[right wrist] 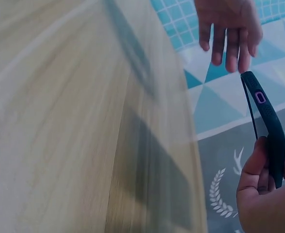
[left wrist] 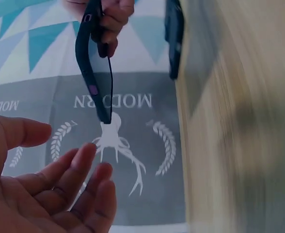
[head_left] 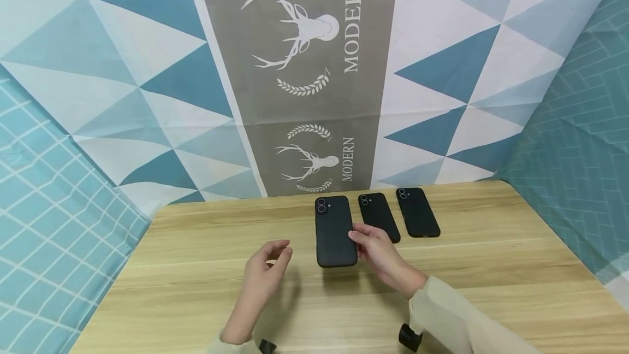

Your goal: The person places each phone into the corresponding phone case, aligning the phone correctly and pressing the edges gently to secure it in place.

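My right hand [head_left: 380,253] grips a black phone [head_left: 336,234] by its right side, thumb on the back, twin camera rings at its upper left. In the right wrist view the phone [right wrist: 266,121] appears end-on, with a purple-rimmed opening in its bent-looking edge and a thin dark line beside it. My left hand [head_left: 265,269] hangs left of the phone, holding nothing. Seen in the left wrist view, its fingers [left wrist: 87,155] are loosely bent and the thumb stands apart from them.
Two more black phones lie on the wooden table [head_left: 206,288] to the right: one [head_left: 378,214] partly behind my right hand, another [head_left: 417,212] farther right. A patterned cloth backdrop [head_left: 304,86] rises behind the table, and tiled-pattern cloth [head_left: 44,217] hangs at the left.
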The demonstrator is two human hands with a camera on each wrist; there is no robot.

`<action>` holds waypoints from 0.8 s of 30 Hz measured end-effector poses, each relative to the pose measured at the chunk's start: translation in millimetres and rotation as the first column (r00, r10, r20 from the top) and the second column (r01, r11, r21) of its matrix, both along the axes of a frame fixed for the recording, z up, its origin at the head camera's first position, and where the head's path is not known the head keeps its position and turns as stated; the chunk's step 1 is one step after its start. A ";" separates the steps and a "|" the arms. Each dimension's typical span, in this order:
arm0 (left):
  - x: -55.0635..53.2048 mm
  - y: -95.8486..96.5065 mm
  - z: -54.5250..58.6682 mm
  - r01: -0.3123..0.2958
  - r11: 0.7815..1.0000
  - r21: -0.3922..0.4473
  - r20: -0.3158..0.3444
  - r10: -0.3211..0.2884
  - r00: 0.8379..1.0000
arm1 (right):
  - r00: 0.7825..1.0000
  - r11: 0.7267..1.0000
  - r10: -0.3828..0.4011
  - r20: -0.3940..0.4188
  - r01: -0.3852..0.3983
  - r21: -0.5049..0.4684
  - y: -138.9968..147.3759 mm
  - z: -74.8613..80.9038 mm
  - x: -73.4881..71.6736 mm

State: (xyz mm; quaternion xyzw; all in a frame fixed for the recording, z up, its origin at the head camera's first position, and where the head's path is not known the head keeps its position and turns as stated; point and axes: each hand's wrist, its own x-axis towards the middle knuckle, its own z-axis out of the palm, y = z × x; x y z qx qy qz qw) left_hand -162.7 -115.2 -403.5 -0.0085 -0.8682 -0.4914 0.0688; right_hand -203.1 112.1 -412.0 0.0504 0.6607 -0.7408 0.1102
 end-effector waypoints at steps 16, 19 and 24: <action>-7.3 -6.4 4.2 -0.034 0.990 -0.138 0.013 0.036 0.999 | 0.999 0.994 -0.039 0.016 0.037 0.102 -4.2 -33.0 -40.6; -9.0 -9.0 3.7 -0.037 0.990 -0.138 0.030 0.041 0.999 | 1.000 0.993 -0.025 0.015 0.023 0.114 -4.4 -37.4 -46.5; -10.5 -10.2 3.1 -0.042 0.989 -0.139 0.042 0.048 0.998 | 1.000 0.990 -0.002 0.022 -0.001 0.139 -6.6 -44.5 -55.2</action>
